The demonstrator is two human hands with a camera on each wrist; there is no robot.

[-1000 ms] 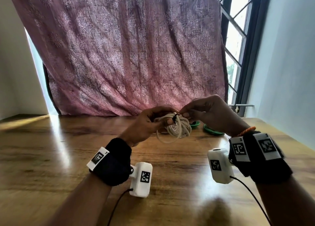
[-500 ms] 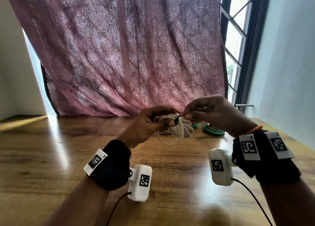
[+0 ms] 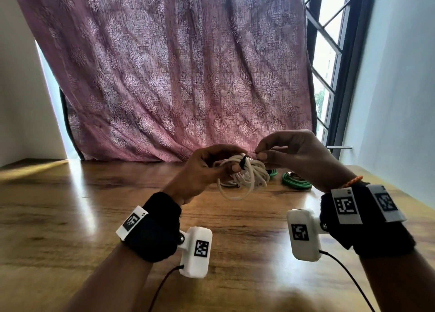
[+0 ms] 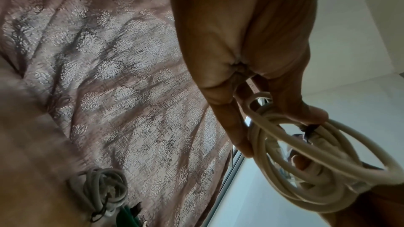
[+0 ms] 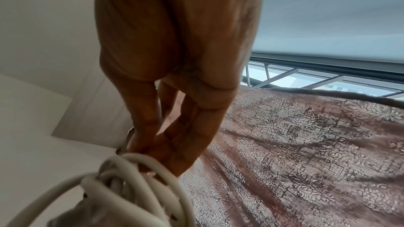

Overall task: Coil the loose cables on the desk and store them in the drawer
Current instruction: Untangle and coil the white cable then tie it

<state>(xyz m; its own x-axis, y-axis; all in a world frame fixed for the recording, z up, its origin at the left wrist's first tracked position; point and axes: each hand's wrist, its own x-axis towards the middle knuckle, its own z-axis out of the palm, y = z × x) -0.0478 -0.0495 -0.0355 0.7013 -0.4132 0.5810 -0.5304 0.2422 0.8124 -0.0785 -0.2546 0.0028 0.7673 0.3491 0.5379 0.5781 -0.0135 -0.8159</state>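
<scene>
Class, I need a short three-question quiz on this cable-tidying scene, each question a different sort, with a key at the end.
1. True or false: the white cable coil rests flat on the desk.
2. Which hand grips the coil? A) left hand B) right hand
3. Fill in: the cable coil lying behind the hands is ____.

Key: 1 false, it is held above the desk; 2 A; 3 green.

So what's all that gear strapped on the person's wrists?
Both hands are bare. Each wrist wears a black band with white square-code tags and a white boxy camera trailing a thin black wire. The right wrist also has an orange bracelet.
</scene>
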